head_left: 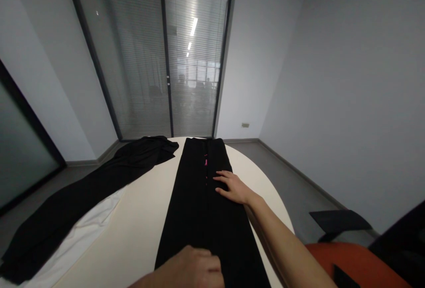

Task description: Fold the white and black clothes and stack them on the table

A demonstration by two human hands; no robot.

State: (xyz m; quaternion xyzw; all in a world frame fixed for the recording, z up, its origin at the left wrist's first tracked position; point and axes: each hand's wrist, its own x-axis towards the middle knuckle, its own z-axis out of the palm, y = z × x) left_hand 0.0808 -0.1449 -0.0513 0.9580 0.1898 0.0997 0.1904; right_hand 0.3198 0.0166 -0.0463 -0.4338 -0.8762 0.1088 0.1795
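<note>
A long black garment [192, 212], trousers or a skirt by its look, lies lengthwise on a round cream-white table [139, 217]. Its waist end points away from me. A small pink detail [206, 162] shows along its centre line. My right hand [232, 187] rests flat on the garment's right side, fingers spread. Close to me, my left hand [195, 268] is over the garment's near part with its fingers curled. It is slightly blurred, and whatever is under its fingers is hidden.
More black clothing [99, 186] lies along the table's left side, with a white cloth [94, 221] beside it. An orange-seated chair [345, 261] with a black armrest stands at the right. Behind the table are a glass partition with blinds [195, 93] and grey walls.
</note>
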